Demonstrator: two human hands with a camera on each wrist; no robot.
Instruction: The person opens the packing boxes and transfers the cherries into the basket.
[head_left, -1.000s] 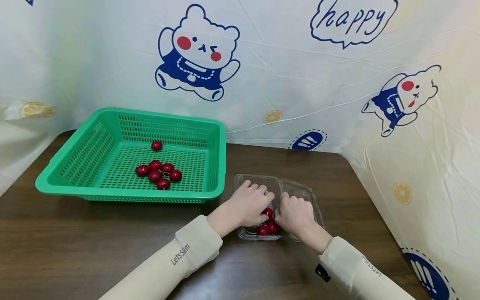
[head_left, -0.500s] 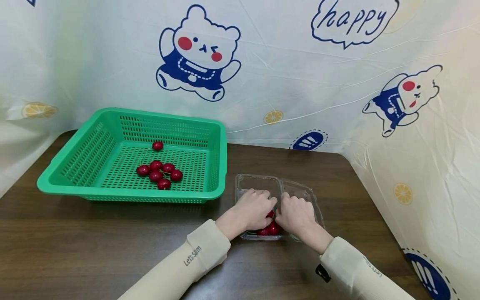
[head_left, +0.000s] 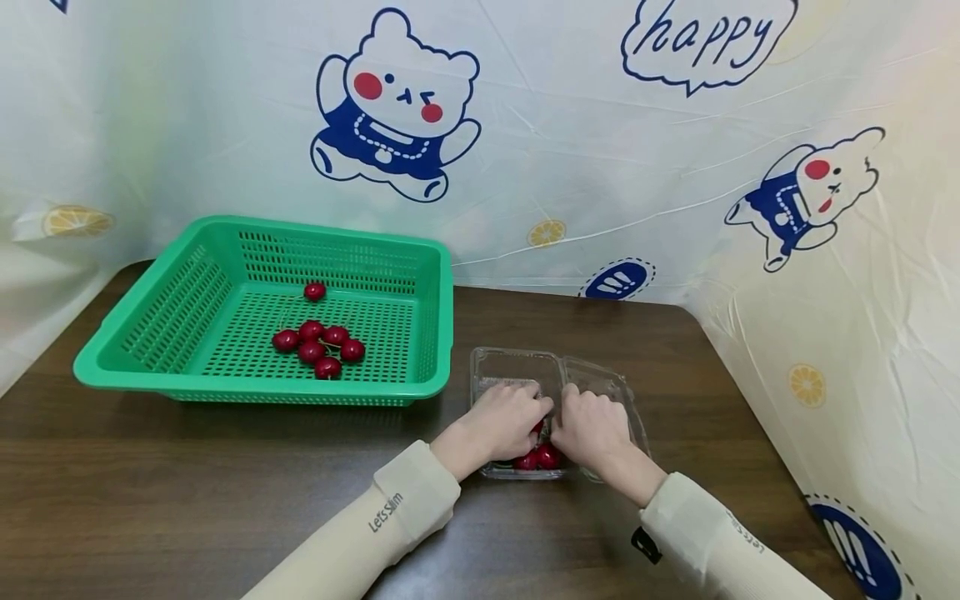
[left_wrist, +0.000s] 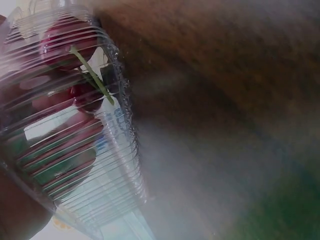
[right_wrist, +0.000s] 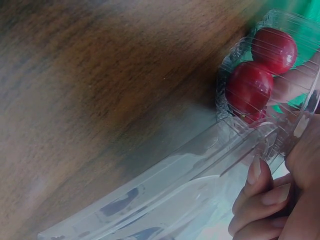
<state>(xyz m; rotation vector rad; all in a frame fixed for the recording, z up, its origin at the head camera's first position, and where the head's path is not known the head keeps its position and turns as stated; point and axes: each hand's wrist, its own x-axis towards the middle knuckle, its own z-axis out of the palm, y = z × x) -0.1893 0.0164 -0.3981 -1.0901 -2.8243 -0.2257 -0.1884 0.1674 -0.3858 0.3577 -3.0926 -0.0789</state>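
A clear plastic clamshell box [head_left: 517,363] lies open on the table, its lid [head_left: 611,383] folded out to the right. My left hand [head_left: 510,417] is down inside it, thumb and fingers curled round a cherry [head_left: 537,427]. Two more cherries [head_left: 548,456] sit by the box's near side. Through the ribbed wall in the left wrist view, a green-stemmed cherry [left_wrist: 70,45] shows above my fingertips. My right hand [head_left: 592,425] grips the box at the hinge between base and lid; in the right wrist view its fingers [right_wrist: 262,200] are curled at that edge.
To the left stands a green perforated basket [head_left: 262,387] with several cherries [head_left: 311,352] on its floor, one apart at the back. The dark wooden table [head_left: 187,500] meets a printed cloth backdrop [head_left: 540,125] behind and on the right.
My left hand has moved slightly right and toward me, its fingers curling lower into the box, then stayed nearly still. The right hand and the box have not visibly moved.
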